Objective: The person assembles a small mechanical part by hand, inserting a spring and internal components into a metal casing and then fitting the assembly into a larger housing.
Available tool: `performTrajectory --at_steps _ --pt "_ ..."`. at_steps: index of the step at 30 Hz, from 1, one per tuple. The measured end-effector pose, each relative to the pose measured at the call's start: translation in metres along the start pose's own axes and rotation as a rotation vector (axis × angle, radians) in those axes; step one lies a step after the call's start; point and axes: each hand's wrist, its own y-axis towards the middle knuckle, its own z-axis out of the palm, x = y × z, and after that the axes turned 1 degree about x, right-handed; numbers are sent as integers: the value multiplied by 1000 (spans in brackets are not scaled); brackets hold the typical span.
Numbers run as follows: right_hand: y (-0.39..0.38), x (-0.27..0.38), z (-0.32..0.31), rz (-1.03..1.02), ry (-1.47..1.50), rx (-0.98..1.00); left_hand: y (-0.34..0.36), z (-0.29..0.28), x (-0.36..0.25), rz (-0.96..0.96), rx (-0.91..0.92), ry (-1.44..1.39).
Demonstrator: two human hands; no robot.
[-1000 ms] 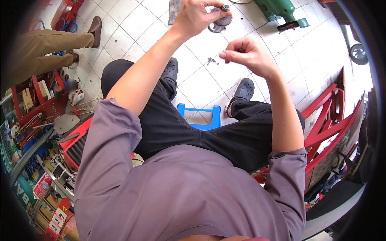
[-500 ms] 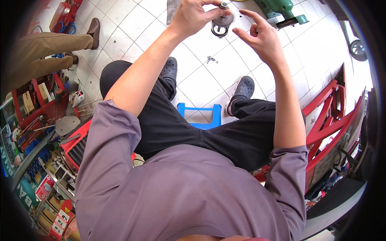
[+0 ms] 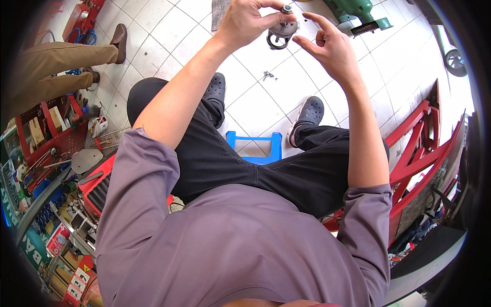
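At the top middle, my left hand [image 3: 248, 21] grips a grey metal part [image 3: 283, 28] with a round body, a dark ring at its lower end and a nut-like knob on top. Its thumb presses against the upper side of the part. My right hand [image 3: 330, 48] is just right of it, thumb and forefinger spread apart around that side; whether the thumb tip touches the part I cannot tell. Below, a few small metal pieces [image 3: 269, 75], perhaps bolts, lie on the white tiled floor [image 3: 245, 97] between my feet.
A blue stool [image 3: 255, 148] shows between my legs. Green machinery [image 3: 360, 15] stands at the top right, red steel framing [image 3: 419, 143] at the right. A person's legs [image 3: 71, 59] are at the upper left, above a red rack [image 3: 51, 135] and tool clutter.
The metal part has tilted slightly, its top knob shifting right and its ring a little left and down. My right thumb has come slightly nearer to it.
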Motion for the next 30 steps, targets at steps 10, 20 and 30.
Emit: performTrajectory --at_steps 10,20,30 --pt "-1 5 0 12 -50 9 0 1 3 18 -2 25" --pt "-3 8 7 7 -55 -41 -1 3 3 22 -24 1" --pt "-2 5 11 14 35 -35 -1 3 1 22 -37 28"
